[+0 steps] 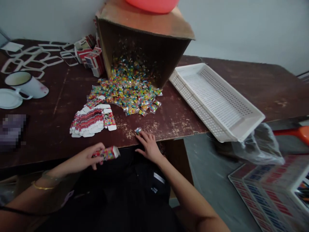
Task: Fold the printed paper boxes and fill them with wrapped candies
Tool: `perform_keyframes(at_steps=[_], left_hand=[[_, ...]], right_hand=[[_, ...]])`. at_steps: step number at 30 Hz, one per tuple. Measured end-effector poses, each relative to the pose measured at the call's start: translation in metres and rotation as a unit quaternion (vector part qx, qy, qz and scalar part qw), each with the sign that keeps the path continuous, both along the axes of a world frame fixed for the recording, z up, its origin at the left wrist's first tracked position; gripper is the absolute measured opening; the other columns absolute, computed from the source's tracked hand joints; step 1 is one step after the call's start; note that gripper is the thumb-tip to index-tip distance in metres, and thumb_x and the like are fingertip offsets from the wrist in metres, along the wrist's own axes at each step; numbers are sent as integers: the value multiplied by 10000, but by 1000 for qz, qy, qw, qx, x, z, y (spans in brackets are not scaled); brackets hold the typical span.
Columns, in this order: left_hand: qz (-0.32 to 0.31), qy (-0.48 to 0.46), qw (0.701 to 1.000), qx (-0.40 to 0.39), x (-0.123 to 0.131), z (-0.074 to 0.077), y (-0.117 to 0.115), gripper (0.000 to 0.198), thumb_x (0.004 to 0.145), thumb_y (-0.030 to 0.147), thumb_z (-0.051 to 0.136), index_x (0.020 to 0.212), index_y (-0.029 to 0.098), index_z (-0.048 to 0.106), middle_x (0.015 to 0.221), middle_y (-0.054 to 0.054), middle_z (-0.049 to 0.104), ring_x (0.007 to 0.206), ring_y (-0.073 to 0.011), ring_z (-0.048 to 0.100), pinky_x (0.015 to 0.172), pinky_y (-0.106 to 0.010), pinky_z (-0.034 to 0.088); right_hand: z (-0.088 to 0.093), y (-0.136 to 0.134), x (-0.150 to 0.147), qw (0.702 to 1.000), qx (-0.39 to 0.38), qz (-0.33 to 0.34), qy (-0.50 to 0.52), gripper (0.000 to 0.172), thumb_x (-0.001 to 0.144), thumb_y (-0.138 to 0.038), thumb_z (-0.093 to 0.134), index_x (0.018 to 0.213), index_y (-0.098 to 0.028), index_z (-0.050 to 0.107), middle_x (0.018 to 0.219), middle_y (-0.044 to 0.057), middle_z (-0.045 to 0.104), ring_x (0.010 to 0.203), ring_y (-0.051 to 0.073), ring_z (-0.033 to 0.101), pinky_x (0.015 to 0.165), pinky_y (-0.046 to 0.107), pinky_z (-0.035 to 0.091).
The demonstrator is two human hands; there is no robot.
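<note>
My left hand (90,157) is closed around a small red printed carton (109,153), held just in front of the table's near edge. The carton's right end stands open with its white inside showing. My right hand (151,147) reaches onto the table edge, fingers stretched and thumb apart. Its index fingertip touches a small clear packet of colourful sweets (138,130). Beyond lies a heap of similar packets (130,90), spilling from a cardboard box (145,24) tipped on its side. A fanned stack of flat printed cartons (90,119) sits left of the heap.
A white perforated plastic basket (217,96) overhangs the table's right edge, a clear plastic bag (260,145) beneath it. On the left are an enamel mug (32,83), its lid (9,98) and red boxes (95,59). Striped crates (272,190) stand at lower right.
</note>
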State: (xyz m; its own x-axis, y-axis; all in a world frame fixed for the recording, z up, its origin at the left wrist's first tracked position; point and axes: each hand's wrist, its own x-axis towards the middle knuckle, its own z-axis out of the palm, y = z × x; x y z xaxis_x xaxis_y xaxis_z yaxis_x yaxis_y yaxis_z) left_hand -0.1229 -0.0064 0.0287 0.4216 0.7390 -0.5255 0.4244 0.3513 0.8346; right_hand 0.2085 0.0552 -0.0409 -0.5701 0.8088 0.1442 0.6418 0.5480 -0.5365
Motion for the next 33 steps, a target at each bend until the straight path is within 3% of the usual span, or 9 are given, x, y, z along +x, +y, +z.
perform_keyframes(at_steps=[4,8,17,19,21,23,25,30,33], left_hand=[[150,-112,980,-62,24,-14,10,447,841,380,630,1232,204,506,995,-78,664,896,-236,649,620,-281,557],[148,-174,971,-73,54,-20,10,420,790,301,707,1164,182,559,1112,-95,641,972,-252,659,742,-335,585],[131,-185,973,-40,64,-19,3,392,768,311,738,1104,176,587,867,-26,649,766,-180,635,607,-279,580],[150,-192,969,-51,66,-20,4,386,833,468,640,1044,146,619,774,-33,639,691,-176,615,507,-248,541],[184,-209,958,-73,68,-21,6,529,888,601,461,1008,119,644,757,-68,653,662,-187,611,449,-240,505],[198,-218,951,-94,69,-21,7,592,894,625,399,971,105,671,775,-100,680,665,-195,617,452,-244,501],[180,-210,956,-94,68,-21,9,492,865,555,506,1005,119,685,838,-103,705,724,-208,634,508,-260,530],[181,-170,967,-59,66,-18,14,309,792,372,626,1010,169,710,909,-61,698,835,-222,627,608,-289,558],[190,-204,959,-55,65,-16,18,276,838,349,562,974,170,722,878,-62,690,845,-222,617,626,-296,551]], right_hand=[[14,-41,-27,969,-110,-62,214,212,954,-255,511,1133,-203,611,1051,86,675,945,193,613,851,344,490],[49,-20,-50,915,-213,-107,326,153,891,-314,617,990,-198,604,885,15,648,780,141,617,734,258,505],[67,-19,-67,965,-130,49,220,195,944,-284,543,1051,-243,700,1196,69,575,1137,206,514,1026,409,376],[58,-30,-73,931,-188,-35,310,252,946,-302,525,1159,-256,650,1226,75,547,1086,191,546,957,375,445],[48,-36,-77,849,-318,-110,408,285,918,-330,550,1179,-241,623,1083,64,589,836,145,596,755,303,520],[39,-37,-79,759,-459,-101,451,306,864,-336,610,1147,-223,625,921,28,613,618,97,548,598,252,507],[36,-34,-81,723,-517,-71,452,318,820,-315,651,1121,-214,638,858,8,626,564,85,543,568,243,504],[53,-29,-81,888,-295,-8,352,249,873,-269,609,1096,-234,715,1052,54,661,927,158,638,868,320,519],[65,-25,-79,916,-227,8,331,265,913,-300,590,1144,-250,710,1122,63,668,1036,172,628,949,329,487]])
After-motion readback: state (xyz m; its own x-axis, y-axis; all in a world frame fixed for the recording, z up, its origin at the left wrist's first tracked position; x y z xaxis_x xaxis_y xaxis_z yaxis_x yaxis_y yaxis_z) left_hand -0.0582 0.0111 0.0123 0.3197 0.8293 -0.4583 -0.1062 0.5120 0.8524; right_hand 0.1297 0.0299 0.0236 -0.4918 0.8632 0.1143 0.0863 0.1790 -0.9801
